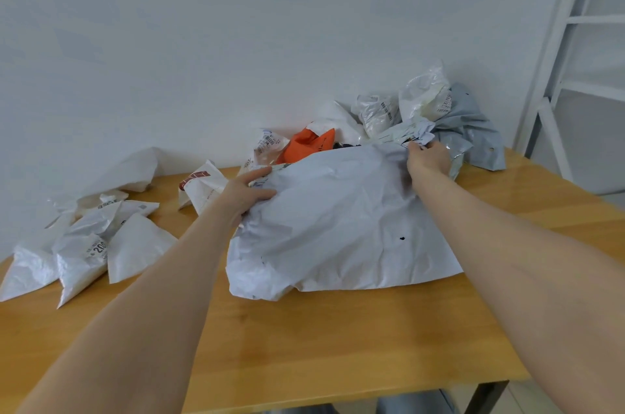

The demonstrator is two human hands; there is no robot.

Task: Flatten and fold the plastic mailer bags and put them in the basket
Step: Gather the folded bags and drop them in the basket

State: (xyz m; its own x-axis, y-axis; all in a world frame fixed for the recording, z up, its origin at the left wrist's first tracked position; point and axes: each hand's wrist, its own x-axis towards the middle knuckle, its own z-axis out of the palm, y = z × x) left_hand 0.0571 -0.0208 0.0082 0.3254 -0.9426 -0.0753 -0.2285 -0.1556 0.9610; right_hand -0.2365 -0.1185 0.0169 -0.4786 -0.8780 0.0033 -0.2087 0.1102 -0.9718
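A large crumpled white mailer bag [338,227] lies spread across the middle of the wooden table [304,346]. My left hand [248,192] holds its far left edge, thumb on top and fingers behind the plastic. My right hand [427,158] pinches the bag's far right corner, where the plastic is bunched. Behind it sits a heap of crumpled mailers [406,109], among them an orange one [307,143] and a grey one [473,133]. No basket is in view.
Several folded triangular white bags [101,251] lie at the table's left. A white bag with red print [203,187] sits beside my left wrist. A white wall stands behind the table, with a white metal frame [568,58] at the right.
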